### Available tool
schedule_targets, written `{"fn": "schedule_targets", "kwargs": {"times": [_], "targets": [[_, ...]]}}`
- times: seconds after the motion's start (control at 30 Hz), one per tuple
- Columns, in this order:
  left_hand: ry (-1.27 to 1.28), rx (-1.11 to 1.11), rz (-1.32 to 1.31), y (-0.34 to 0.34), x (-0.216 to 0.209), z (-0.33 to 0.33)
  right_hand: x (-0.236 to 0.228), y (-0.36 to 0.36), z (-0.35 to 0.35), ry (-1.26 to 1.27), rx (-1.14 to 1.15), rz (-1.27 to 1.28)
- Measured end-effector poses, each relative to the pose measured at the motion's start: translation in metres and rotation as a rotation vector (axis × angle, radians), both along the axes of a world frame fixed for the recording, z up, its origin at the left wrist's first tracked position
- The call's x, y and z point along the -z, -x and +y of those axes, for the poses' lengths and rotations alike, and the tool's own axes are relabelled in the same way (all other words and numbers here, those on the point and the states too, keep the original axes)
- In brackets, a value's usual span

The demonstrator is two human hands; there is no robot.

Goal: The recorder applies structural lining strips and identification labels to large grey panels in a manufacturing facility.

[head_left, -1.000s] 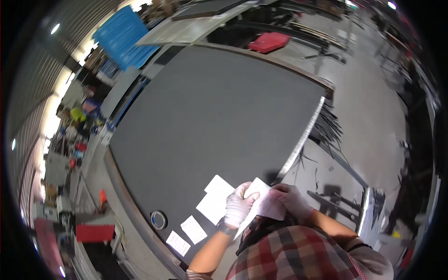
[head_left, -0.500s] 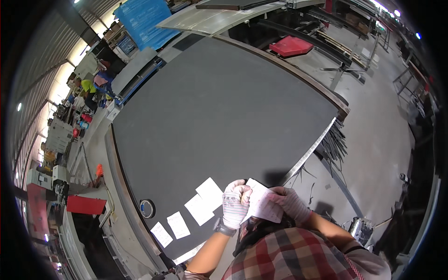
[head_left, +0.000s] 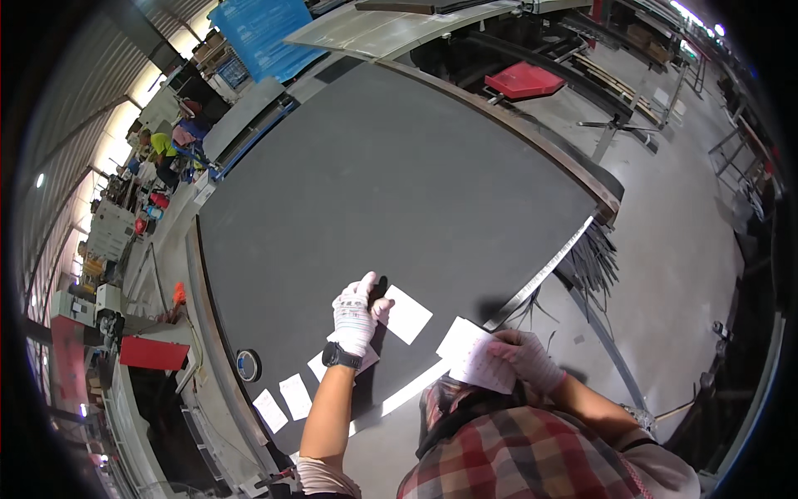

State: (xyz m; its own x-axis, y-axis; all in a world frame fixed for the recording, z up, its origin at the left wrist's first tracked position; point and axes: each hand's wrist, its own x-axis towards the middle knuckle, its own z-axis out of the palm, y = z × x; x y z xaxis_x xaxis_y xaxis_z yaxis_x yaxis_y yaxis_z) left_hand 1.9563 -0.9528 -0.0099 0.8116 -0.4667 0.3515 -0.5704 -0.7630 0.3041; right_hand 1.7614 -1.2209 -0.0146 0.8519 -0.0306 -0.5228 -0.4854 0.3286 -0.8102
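My left hand (head_left: 354, 318), in a white striped knit glove with a dark watch at the wrist, is over the dark grey sheet surface (head_left: 366, 183). Its fingers are apart, and the thumb is at the left edge of a white paper slip (head_left: 408, 315) lying there. My right hand (head_left: 527, 359), gloved too, is closed on a small stack of white paper slips (head_left: 478, 353) near my chest. Two more slips, a left one (head_left: 270, 410) and its neighbour (head_left: 295, 397), lie lower left. Others are partly hidden behind my left wrist.
A roll of tape (head_left: 248, 366) sits on the surface's left edge. A pale strip like a ruler (head_left: 540, 274) runs along the right edge, with black strips (head_left: 592, 262) hanging beside it. A red tray-like piece (head_left: 524, 81) stands beyond; a person in yellow (head_left: 162, 148) is far left.
My left hand has moved left and away from the stack, and a slip now lies to the right of it. The right hand keeps the stack. The view has shifted slightly.
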Motion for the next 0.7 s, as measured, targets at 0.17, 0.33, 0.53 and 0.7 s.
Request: {"fn": "schedule_targets", "kwargs": {"times": [0.17,0.33,0.53,0.7], "targets": [[-0.642,-0.112,0.263,0.012,-0.016,0.043,-0.001,0.009,-0.011,-0.049,0.081,0.022],[-0.462,-0.197,0.261,0.004,0.014,0.086,0.005,0.006,-0.002,0.017,0.033,0.003],[-0.263,-0.200,0.256,-0.017,0.016,0.077,-0.011,0.001,0.014,0.013,0.069,0.007],[-0.382,-0.445,0.552,-0.030,-0.005,0.066,-0.021,0.005,0.028,-0.019,0.135,0.012]]}}
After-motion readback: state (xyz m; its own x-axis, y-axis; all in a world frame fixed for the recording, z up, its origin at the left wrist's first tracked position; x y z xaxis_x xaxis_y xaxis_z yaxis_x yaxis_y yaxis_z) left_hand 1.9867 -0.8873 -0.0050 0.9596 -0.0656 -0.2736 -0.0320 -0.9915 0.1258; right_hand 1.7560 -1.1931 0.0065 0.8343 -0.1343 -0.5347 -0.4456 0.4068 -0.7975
